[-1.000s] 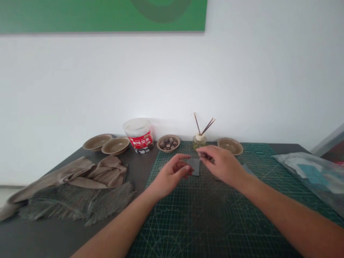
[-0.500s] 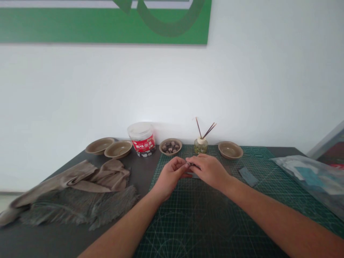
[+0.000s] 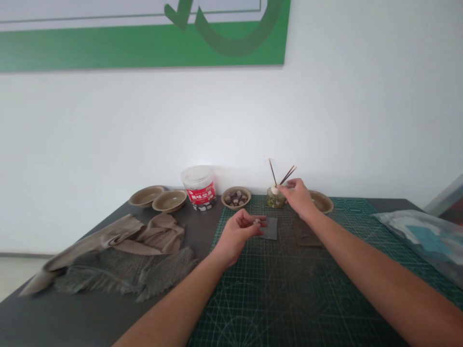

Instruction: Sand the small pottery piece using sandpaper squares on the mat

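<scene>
My left hand (image 3: 237, 236) hovers over the near side of a small grey square (image 3: 271, 228) on the green cutting mat (image 3: 253, 299). Its thumb and fingers pinch a small, pale, roundish piece (image 3: 257, 221), too small to name for certain. Farther back, my right hand (image 3: 297, 195) reaches to a glass reed diffuser (image 3: 275, 197), with thumb and fingers closed about its pale neck from the right. Several dark reeds stick up above the fingers. Beside the diffuser, a brown bowl (image 3: 236, 206) holds several brown and pale roundish pieces. My right wrist partly covers another brown bowl (image 3: 327, 203).
On the left stand two brown bowls (image 3: 169, 201) and a clear tub with a red label (image 3: 201, 193). A crumpled brown fringed cloth (image 3: 144, 241) lies before them. A dark brown flat piece (image 3: 307, 236) and a clear plastic bag (image 3: 427, 236) are on the right.
My hands have parted. The right one has moved back and right to the diffuser, while the left keeps its pinch. The grey square beneath them shows more; the view has shifted slightly left.
</scene>
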A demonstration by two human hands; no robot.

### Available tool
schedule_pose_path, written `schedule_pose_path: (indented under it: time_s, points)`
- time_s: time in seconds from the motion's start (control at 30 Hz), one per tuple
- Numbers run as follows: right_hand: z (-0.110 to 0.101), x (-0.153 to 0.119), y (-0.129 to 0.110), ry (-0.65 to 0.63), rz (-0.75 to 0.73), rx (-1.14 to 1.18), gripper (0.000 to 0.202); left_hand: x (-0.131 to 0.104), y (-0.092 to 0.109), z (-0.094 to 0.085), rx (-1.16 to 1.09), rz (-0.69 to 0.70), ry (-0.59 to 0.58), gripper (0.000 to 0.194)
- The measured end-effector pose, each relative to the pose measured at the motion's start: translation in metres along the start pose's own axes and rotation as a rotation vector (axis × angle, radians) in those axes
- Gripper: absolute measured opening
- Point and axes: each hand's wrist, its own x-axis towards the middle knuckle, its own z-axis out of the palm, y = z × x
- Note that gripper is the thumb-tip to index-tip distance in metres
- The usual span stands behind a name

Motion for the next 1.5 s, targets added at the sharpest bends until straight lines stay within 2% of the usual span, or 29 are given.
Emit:
schedule_pose_path:
  time_s: [0.17,0.33,0.53,0.67,0.83,1.0,1.23,1.37,1.5]
  points:
    - [0.008,0.042,0.008,0.050,0.067,0.006,0.045,-0.002,-0.002,0.001,0.048,-0.126,-0.186,0.036]
    - [0.011,0.044,0.003,0.046,0.036,0.005,0.033,-0.003,-0.003,0.002,0.041,-0.109,-0.253,0.036]
    - [0.008,0.037,-0.013,-0.071,-0.083,-0.011,0.025,0.000,-0.006,0.003,0.077,-0.066,-0.193,0.030]
    - [0.006,0.046,-0.020,-0.109,-0.075,-0.067,0.030,0.002,-0.007,0.001,0.091,-0.053,-0.154,0.029]
    - [-0.001,0.060,-0.025,-0.212,-0.081,-0.123,0.022,0.002,-0.008,-0.001,0.089,-0.067,-0.167,0.029]
    - [-0.019,0.066,-0.029,-0.139,-0.090,-0.161,0.028,0.003,-0.009,-0.001,0.057,-0.039,-0.168,0.030]
    - [-0.028,0.057,-0.023,-0.215,-0.077,-0.042,0.022,0.006,-0.010,-0.002,0.099,-0.011,-0.065,0.031]
    - [-0.032,0.058,-0.028,-0.155,-0.086,-0.019,0.016,0.007,-0.010,-0.003,0.119,0.002,-0.031,0.033]
    - [-0.055,0.061,-0.041,-0.047,-0.110,0.024,0.020,0.008,-0.009,-0.005,0.175,0.007,-0.001,0.032]
